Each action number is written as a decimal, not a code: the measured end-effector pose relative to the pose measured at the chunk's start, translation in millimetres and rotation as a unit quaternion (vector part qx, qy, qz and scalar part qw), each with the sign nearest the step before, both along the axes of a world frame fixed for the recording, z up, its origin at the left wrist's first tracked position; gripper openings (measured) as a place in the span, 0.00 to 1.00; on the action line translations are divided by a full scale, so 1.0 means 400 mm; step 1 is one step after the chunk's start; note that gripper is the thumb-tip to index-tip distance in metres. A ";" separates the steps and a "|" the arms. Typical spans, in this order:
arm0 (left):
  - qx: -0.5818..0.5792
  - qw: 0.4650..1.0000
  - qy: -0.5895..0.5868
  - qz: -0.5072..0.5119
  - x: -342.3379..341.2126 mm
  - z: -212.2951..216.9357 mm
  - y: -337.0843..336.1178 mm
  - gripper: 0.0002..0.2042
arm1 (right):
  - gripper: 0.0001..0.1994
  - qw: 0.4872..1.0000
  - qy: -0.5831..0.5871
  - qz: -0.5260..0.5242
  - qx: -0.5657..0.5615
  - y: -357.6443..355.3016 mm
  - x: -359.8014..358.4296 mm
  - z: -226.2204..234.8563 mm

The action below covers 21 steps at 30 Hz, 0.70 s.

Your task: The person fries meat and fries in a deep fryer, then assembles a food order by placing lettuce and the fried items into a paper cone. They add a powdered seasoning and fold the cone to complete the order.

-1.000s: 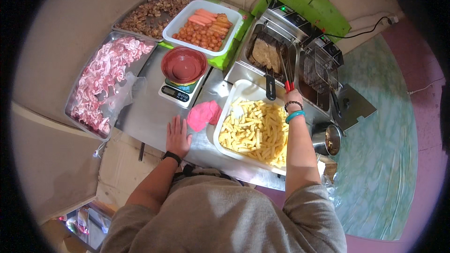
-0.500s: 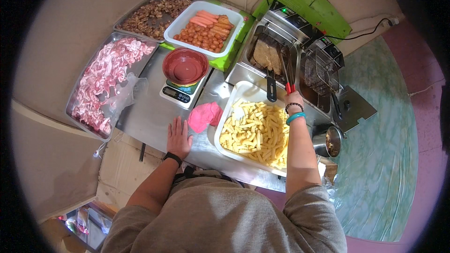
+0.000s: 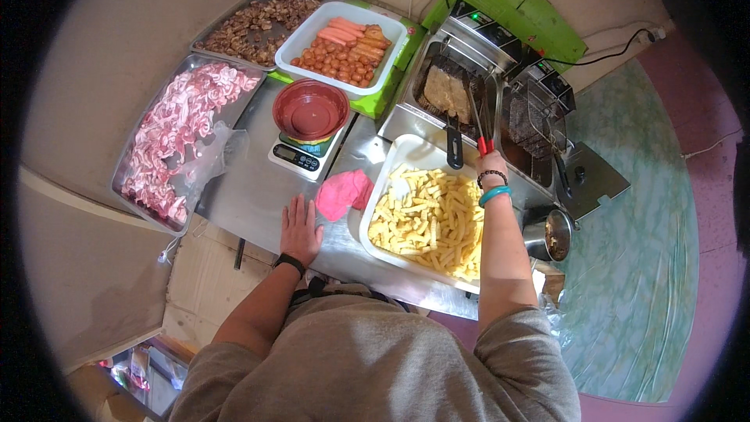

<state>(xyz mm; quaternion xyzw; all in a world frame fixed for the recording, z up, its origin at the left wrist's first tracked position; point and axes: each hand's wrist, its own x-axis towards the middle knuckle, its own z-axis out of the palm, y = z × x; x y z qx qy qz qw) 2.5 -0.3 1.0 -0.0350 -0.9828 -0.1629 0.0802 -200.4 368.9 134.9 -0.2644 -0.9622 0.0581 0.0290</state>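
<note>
Person's left hand (image 3: 301,232) lies flat, fingers spread, on the metal counter (image 3: 244,202) beside a pink cloth (image 3: 344,194). Right hand (image 3: 491,165) grips red-handled tongs (image 3: 482,143) over the fryer (image 3: 402,117).

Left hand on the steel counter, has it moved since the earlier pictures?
No. The left hand lies flat on the steel counter, in the same place relative to the white scale; the whole view has just shifted slightly.

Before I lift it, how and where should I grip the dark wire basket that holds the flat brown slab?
Probably round the straight black handle, coming from your side, because it juts over the steel fryer's front edge toward you.
</note>
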 end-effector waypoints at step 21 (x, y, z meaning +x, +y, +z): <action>0.001 1.000 -0.010 0.001 0.001 0.003 0.001 0.30 | 0.23 1.000 -0.017 0.003 -0.011 0.008 -0.008 -0.003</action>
